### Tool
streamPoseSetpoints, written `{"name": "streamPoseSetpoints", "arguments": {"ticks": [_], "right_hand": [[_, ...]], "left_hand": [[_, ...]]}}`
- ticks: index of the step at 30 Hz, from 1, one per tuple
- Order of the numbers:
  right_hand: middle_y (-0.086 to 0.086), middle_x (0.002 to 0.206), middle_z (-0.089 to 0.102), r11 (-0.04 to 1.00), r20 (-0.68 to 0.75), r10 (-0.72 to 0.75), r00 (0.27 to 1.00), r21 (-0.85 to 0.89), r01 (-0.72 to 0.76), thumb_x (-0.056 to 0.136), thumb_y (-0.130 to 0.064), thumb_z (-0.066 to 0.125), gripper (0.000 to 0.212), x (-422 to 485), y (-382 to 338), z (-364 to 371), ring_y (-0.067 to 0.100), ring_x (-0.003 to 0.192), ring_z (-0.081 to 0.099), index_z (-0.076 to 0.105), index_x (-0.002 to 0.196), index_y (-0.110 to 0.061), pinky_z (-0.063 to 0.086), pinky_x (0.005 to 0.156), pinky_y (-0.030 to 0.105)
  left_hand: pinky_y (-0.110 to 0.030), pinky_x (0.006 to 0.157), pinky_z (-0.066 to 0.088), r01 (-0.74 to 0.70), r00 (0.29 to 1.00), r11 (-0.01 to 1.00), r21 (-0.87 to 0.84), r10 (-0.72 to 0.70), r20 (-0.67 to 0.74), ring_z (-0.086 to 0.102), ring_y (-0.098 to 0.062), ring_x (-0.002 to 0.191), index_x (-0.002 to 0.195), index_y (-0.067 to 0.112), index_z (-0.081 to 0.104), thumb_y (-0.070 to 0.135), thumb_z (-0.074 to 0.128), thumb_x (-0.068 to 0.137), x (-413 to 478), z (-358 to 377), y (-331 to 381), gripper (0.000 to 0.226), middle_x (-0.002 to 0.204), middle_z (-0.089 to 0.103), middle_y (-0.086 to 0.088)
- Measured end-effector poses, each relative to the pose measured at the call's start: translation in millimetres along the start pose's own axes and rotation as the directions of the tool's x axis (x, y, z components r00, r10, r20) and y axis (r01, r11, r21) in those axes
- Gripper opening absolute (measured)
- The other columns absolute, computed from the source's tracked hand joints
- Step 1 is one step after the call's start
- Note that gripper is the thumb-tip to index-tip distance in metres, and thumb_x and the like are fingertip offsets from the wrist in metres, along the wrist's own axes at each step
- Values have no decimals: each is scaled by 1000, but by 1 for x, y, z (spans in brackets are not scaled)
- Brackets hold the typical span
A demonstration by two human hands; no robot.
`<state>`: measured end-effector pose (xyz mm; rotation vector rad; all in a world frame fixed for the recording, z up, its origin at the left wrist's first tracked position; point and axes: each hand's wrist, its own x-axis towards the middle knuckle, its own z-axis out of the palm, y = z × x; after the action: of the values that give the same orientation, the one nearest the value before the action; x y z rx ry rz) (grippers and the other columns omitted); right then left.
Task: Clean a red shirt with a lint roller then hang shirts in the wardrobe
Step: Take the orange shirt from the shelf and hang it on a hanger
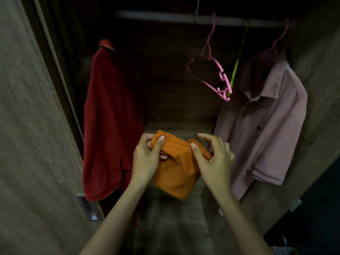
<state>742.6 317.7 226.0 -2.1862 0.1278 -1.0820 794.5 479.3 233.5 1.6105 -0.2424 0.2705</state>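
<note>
Inside the dim wardrobe, I am looking down through the head camera as both hands are working a bunched orange shirt (176,173) at the middle of the opening. The left hand (146,157) is gripping a gathered fold with curled fingers and thumb, while the right hand (214,161) is pinching the opposite edge, thumb pressing on the cloth. The red shirt (110,126) is hanging at the left, just beside the wardrobe door (27,126), and a pink shirt (266,129) is hanging at the right on its own hanger. I am judging from this that the cleaning is done, though no lint roller is showing. What is remaining, as I am reading it, is the orange shirt, not yet on a hanger. An empty pink hanger (213,70) and a green hanger (237,65) are dangling from the rail (165,16) between the two hung shirts. Below the hands, the wood-grain wardrobe floor (165,227) is lying in shadow.
</note>
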Motion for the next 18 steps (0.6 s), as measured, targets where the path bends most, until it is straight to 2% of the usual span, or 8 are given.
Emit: {"name": "streamPoseSetpoints", "arguments": {"ticks": [3,7,9,13,15,18], "right_hand": [[-18,104,59,996,15,-80,997,49,79,86,-44,58,20,0,-7,2,4,102,48,63,104,-37,34,91,35],[-20,96,59,994,67,-106,992,-3,106,86,-48,56,18,0,-8,9,1,97,46,68,95,-38,25,87,28],[-20,95,59,994,56,-99,994,-38,101,84,-50,57,18,1,-9,10,3,96,48,68,93,-39,23,85,27],[-17,96,61,991,75,-130,989,-26,132,83,-49,60,18,4,-12,10,6,94,52,67,96,-38,34,86,37],[-17,93,60,991,92,-134,987,1,134,83,-47,61,15,3,-13,12,6,91,54,67,93,-37,34,85,36],[-15,86,61,996,104,-89,991,39,86,81,-49,61,17,3,-6,15,5,85,58,68,87,-35,40,82,37]], "left_hand": [[-27,62,57,-30,999,999,28,29,34,71,-14,63,94,16,54,31,55,94,-2,3,0,15,81,70,-2],[-22,63,55,-67,993,997,48,62,102,71,-12,64,91,17,50,30,49,97,-6,7,0,14,76,68,1],[-25,66,56,-77,989,995,59,69,130,71,-11,65,90,17,49,30,49,97,-7,7,-1,15,75,67,2],[-37,73,58,-124,977,986,112,101,188,70,-8,70,92,14,51,32,50,97,-8,7,-2,19,78,63,4],[-40,72,59,-140,972,985,99,118,203,69,-8,70,93,13,52,30,53,96,-8,9,-3,18,80,63,4],[-32,67,59,-118,975,991,61,104,196,69,-9,69,95,8,52,25,55,95,-6,10,-3,17,84,65,-3]]}}
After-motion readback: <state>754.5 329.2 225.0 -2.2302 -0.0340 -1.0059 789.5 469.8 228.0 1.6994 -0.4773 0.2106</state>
